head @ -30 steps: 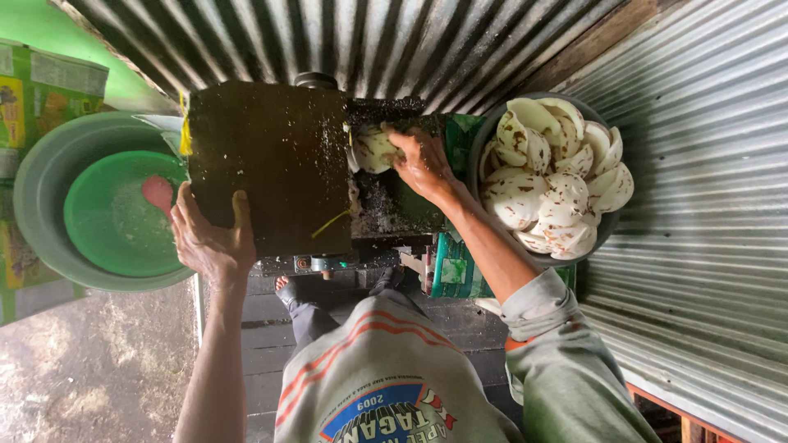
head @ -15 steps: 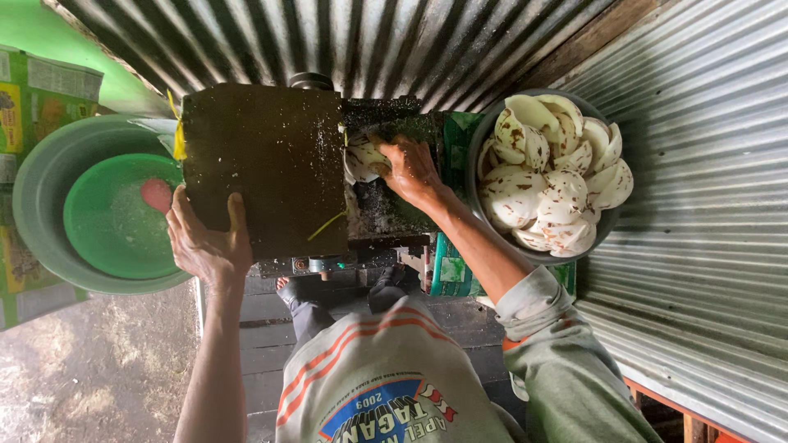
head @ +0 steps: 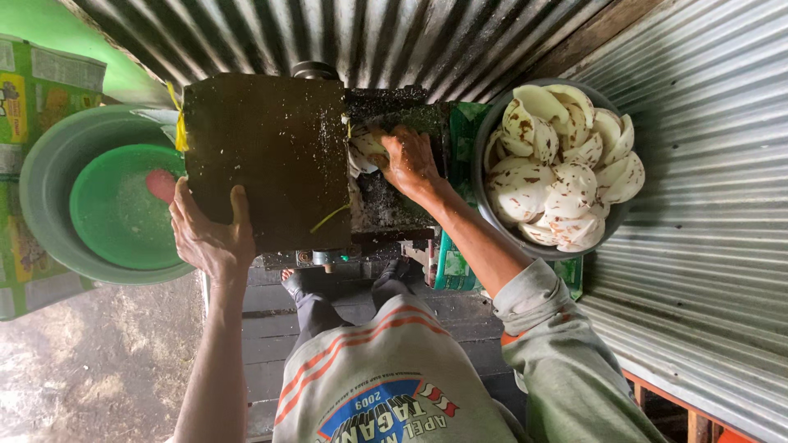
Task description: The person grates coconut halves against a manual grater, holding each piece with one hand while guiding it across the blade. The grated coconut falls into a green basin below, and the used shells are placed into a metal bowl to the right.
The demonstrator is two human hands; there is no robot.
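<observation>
Grey and orange-striped cloth fills the nearest ground at six o'clock, the person's own shirt, with the dark trousered legs just beyond it. From there the left hand (head: 209, 238) reaches up at nine o'clock and is clamped on the near edge of the dark flat cover (head: 267, 152) of a grating machine (head: 386, 197), thumb on top, fingers hidden beneath. At the centre the right hand (head: 410, 160) is closed over a pale coconut piece (head: 365, 148), pressing it sideways against the opening beside the cover; the piece sits between palm and machine, only its white edge showing.

To do this well, I judge the pressure should stay even and the fingertips curled back from the opening, with the other hand holding the housing firm against shake.

Farther out at three o'clock a metal basin (head: 486, 135) holds a heap of white coconut pieces (head: 558, 176), brown-flecked. At nine o'clock lies a grey tub (head: 49, 164) with a green bowl (head: 115, 205) in it. Corrugated metal sheet (head: 698, 246) walls the far side.
</observation>
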